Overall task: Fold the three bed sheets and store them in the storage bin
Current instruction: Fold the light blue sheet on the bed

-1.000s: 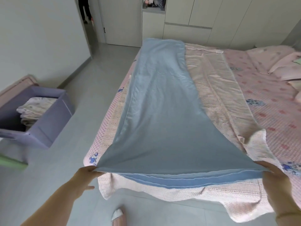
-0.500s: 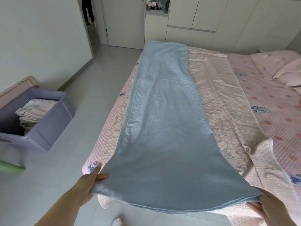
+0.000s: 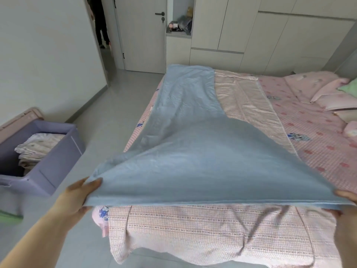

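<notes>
Left hand (image 3: 77,198): fingers (image 3: 94,182) are curled over the near left corner of the blue sheet (image 3: 193,161) and pinch it, with cloth between the digits on top and the palm below.

Right hand (image 3: 347,200): one digit lies on top of the near right corner and the rest are under the hem. It grips the cloth, though the frame edge cuts off much of the hand.

The hands are set well apart, so the near hem is drawn taut and level. Judged purpose: to keep the edge straight for a fold away from the person.

Blue sheet: a long strip, already doubled lengthwise. Its far part lies flat along the left side of the bed (image 3: 318,142), and its near end is raised clear of the surface. Judged next step: carry the near hem to the far end.

Pink sheet (image 3: 193,229): spread under the blue one and hanging over the bed's near edge, not yet folded.

Bin (image 3: 48,171): on the floor (image 3: 116,113) to the left, apart from the bed, open, and within reach of a turn. One folded sheet (image 3: 38,146) lies inside.

Judged progress: one sheet stored, one in hand, one waiting.
</notes>
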Demonstrator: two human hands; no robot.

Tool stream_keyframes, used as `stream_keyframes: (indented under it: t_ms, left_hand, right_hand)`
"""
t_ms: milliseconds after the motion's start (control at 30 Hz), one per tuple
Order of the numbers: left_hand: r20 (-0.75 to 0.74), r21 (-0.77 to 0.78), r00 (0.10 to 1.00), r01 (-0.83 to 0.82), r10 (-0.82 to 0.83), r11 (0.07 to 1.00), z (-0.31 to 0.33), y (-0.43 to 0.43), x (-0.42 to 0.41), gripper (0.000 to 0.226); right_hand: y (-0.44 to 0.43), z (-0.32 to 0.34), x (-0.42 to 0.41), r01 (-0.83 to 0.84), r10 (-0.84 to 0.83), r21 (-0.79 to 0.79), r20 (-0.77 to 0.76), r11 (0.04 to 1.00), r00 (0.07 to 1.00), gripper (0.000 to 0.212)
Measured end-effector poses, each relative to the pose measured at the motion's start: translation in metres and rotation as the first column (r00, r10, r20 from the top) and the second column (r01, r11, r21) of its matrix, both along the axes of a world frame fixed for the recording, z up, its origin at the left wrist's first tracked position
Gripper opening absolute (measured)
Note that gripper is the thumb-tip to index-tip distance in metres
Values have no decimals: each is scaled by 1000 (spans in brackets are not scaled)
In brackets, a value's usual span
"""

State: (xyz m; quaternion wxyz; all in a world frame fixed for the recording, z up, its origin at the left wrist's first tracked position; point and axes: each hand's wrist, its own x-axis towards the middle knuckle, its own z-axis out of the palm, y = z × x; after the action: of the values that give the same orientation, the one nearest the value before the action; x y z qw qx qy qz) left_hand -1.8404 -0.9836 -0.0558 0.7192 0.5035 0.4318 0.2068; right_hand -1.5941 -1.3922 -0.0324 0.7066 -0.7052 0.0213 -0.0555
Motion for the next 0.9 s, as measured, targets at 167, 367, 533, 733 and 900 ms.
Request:
stream_keyframes:
  t_ms: [167,367,533,733,900]
  left_hand:
    - [-235,-65,972,-36,20,997,-51,-18,-28,30]
    - [-359,-30,932,-68,52,997,-70,-34,-21,23]
    - [-394,-17,919,-34,25,999,-76,-27,-10,24]
    - [-430,-80,903,-70,29,994,-98,-4,22,27]
    - [-500,31,865,-40,50,999,-126,45,75,28]
  right_hand:
    - [-37,-51,-13,-11,-9,-123,-158,992,987,78]
    - [-55,-86,-17,7,-67,-178,-333,984,940,73]
    - [-43,-90,1,-13,-71,-205,-397,979,915,70]
    - [-11,-102,36,-16,-71,-175,-478,984,875,70]
    - [34,-119,89,-55,-55,-187,-534,981,844,71]
